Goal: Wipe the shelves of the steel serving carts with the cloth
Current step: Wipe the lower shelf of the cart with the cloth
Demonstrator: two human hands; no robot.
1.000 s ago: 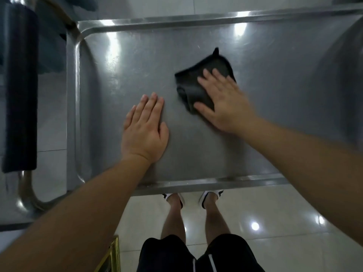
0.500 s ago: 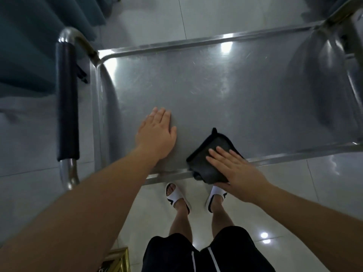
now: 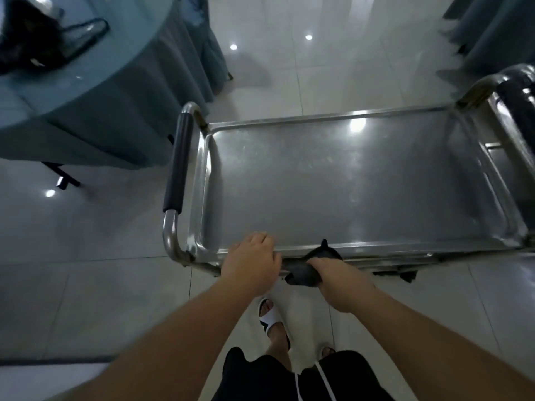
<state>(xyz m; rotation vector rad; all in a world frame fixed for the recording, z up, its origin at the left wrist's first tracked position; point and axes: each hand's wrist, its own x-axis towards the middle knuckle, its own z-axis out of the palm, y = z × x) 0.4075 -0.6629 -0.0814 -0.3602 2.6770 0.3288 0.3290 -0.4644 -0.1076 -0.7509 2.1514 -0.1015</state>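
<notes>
The steel serving cart's top shelf [image 3: 347,180] fills the middle of the view, bare and shiny, with a raised rim. A dark cloth [image 3: 307,270] hangs over the near rim, partly off the shelf. My right hand [image 3: 338,273] grips the cloth at that rim, fingers curled over it. My left hand [image 3: 250,261] sits on the near rim just left of the cloth, fingers bent over the edge onto the shelf.
A black-padded push handle [image 3: 178,163] stands at the cart's left end, another handle [image 3: 518,99] at the right end. A round table with a teal cloth [image 3: 95,91] is at the upper left. The floor is glossy tile; my feet are below the cart's near edge.
My right hand dragged the cloth from the shelf's middle back to the near rim and now grips it. My left hand slid back to the rim. The view has pulled back and up.
</notes>
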